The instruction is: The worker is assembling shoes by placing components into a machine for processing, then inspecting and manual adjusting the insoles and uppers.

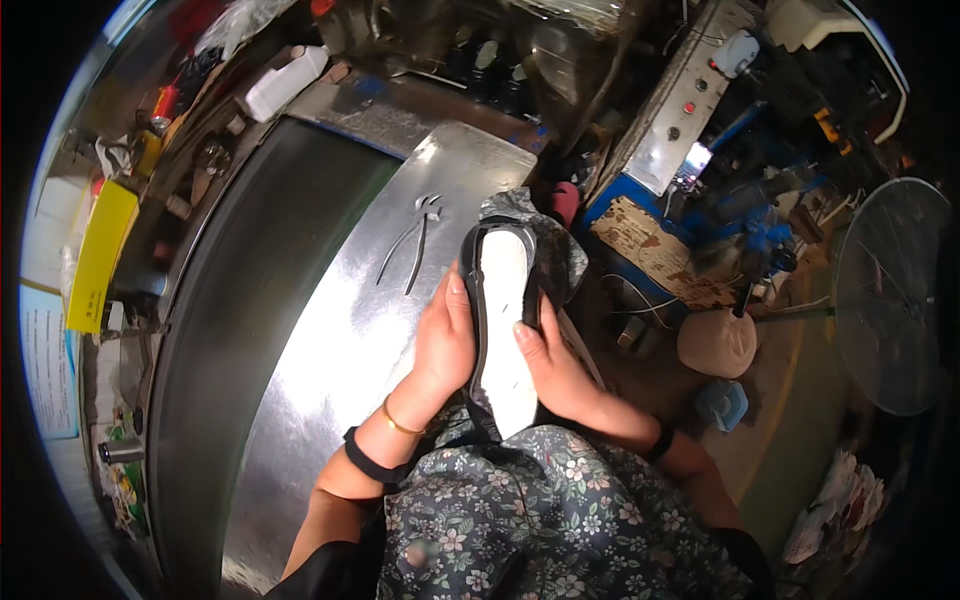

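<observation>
**Black shoe [506, 310] gripped between two hands, with bottle, jug and tub around it**

Far to the left of the shoe, past a yellow sheet [101, 258], a small red can [165, 107] stands among clutter; whether it holds anything cannot be seen. Ahead of the shoe and well to its left, a white plastic bottle [284, 83] lies tipped over beyond the end of a dark belt [265, 235], its contents hidden by its opaque wall. Nearer the shoe on its left runs the shiny metal bench [310, 385], and on it, just ahead and left of the shoe, rests a pair of pincers [423, 215], handles spread.

The left hand [446, 335] is partly closed along the shoe's left side, thumb laid against the black edge. The shoe itself is held over the floral apron [540, 510], to the right of the bench, white face up: a white insole [507, 330] sits within its black rim. The right hand [550, 365] is half curled round the shoe's right side, thumb pressed on the insole.

Well to the right of the shoe, a whitish plastic jug [717, 343] sits on the floor, its inside out of sight. Just beside the jug, on the side nearer the person, is a small light-blue tub [722, 404]; what it contains is too unclear to tell. Farthest right of the shoe stands a round wire guard [893, 295].
</observation>
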Tool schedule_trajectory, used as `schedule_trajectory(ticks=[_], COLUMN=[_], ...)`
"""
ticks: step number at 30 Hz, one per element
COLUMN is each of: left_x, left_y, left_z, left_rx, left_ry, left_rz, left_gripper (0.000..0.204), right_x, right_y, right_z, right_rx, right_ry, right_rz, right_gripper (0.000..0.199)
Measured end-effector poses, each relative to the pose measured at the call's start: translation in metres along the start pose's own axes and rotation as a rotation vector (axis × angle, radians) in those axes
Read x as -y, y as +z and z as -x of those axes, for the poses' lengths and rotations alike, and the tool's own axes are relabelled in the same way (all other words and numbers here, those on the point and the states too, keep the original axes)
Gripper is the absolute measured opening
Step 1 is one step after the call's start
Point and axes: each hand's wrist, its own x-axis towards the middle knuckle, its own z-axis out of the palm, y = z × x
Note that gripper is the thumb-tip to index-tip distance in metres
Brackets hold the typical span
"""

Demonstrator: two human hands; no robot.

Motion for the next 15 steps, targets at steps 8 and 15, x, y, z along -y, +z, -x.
schedule_trajectory(ticks=[8,15], left_x=[-0.032,-0.008], left_y=[-0.032,-0.022], left_z=[-0.007,0.063], left_rx=[0.318,0.108], left_ry=[0.19,0.251], left_rz=[-0.711,-0.402], left_gripper=[0.041,0.065], right_x=[-0.01,-0.014], right_y=[0.017,0.028], right_z=[0.007,0.015], right_rx=[-0.041,-0.131], right_ry=[0.054,-0.061], right_rz=[0.031,0.055], right_gripper=[0.075,0.071])
